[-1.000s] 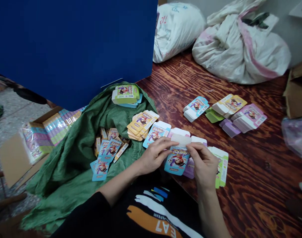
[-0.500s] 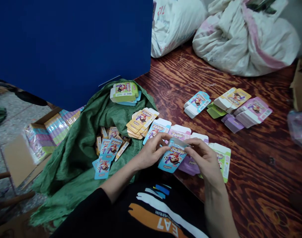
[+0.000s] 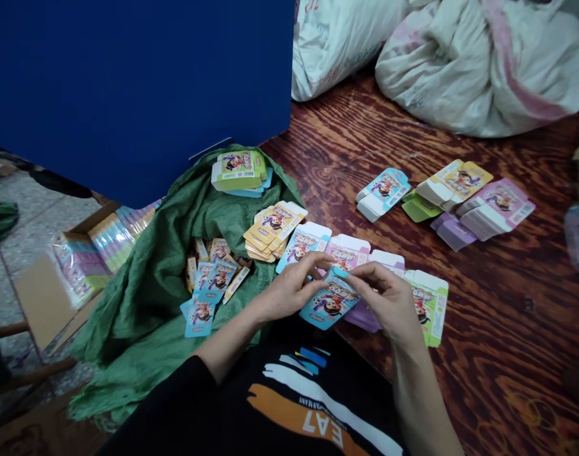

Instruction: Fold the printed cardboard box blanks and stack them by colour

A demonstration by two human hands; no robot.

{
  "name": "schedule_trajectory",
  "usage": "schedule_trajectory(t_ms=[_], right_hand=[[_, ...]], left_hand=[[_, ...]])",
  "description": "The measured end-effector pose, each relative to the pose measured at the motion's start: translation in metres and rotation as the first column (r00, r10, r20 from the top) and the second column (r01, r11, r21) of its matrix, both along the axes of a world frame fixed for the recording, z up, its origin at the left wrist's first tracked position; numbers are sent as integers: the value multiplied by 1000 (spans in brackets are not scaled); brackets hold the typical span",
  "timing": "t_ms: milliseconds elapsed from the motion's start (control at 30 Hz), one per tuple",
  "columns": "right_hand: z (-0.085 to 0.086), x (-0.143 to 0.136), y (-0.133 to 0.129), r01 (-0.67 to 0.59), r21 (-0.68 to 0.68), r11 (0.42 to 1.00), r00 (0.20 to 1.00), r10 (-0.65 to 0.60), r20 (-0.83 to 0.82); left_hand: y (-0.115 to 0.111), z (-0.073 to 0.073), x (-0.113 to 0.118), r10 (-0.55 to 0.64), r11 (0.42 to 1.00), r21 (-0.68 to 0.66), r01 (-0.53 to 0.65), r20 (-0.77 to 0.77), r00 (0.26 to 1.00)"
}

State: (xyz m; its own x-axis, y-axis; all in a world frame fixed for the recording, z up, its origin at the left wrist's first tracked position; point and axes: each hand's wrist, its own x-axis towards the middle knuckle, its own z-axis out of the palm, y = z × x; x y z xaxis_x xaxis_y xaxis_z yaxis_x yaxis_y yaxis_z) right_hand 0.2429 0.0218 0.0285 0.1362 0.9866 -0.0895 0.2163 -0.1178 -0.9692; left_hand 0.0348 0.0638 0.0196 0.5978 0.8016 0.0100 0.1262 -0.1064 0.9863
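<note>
A blue printed card box (image 3: 328,306) is held above the table's front edge. My left hand (image 3: 294,288) pinches its upper left side. The fingers of my right hand (image 3: 382,294) are closed on its top right, where a small blue flap shows between the hands. Behind and beside the hands lie flat boxes: a blue stack (image 3: 303,244), a pink one (image 3: 347,249) and a green one (image 3: 427,304). To the left, yellow boxes (image 3: 274,227) are piled at the edge of a green cloth sack (image 3: 175,234).
Blue and orange small boxes (image 3: 212,282) lie in the sack's opening, green ones (image 3: 237,170) on its top. More stacks (image 3: 460,183) stand right on the wooden table (image 3: 508,304). White sacks (image 3: 479,69) are behind, a blue panel (image 3: 137,88) and a carton (image 3: 42,297) left.
The flap at the top of the held blue box, grey before, now shows blue and is folded over between my fingers. Both hands stay on the box. The view has shifted slightly.
</note>
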Motion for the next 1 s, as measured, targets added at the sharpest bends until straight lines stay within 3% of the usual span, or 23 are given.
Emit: schedule_trajectory(t_ms=[167, 367, 567, 733, 833, 900, 1000], right_hand=[[7, 9, 3, -170, 9, 985, 985, 170, 11], [-3, 3, -5, -125, 87, 988, 992, 123, 22], [-4, -5, -5, -171, 89, 981, 985, 170, 22], [1, -20, 3, -345, 81, 935, 938, 340, 70], [1, -32, 14, -457, 91, 885, 888, 448, 107], [-3, -38, 25, -500, 111, 859, 862, 481, 163], [-12, -42, 42, -411, 103, 906, 840, 332, 429]], left_hand=[[-2, -4, 1, 26, 998, -58, -26, 7, 1000], [0, -6, -3, 82, 992, -100, -80, 13, 997], [3, -3, -12, 6, 993, 120, -3, -30, 1000], [4, -2, -28, -16, 989, 147, 29, -93, 996], [5, 5, -51, 25, 988, 155, -3, -138, 990], [5, 15, -79, 63, 986, 162, -31, -193, 979], [3, 31, -134, 203, 974, 172, -147, -369, 907]])
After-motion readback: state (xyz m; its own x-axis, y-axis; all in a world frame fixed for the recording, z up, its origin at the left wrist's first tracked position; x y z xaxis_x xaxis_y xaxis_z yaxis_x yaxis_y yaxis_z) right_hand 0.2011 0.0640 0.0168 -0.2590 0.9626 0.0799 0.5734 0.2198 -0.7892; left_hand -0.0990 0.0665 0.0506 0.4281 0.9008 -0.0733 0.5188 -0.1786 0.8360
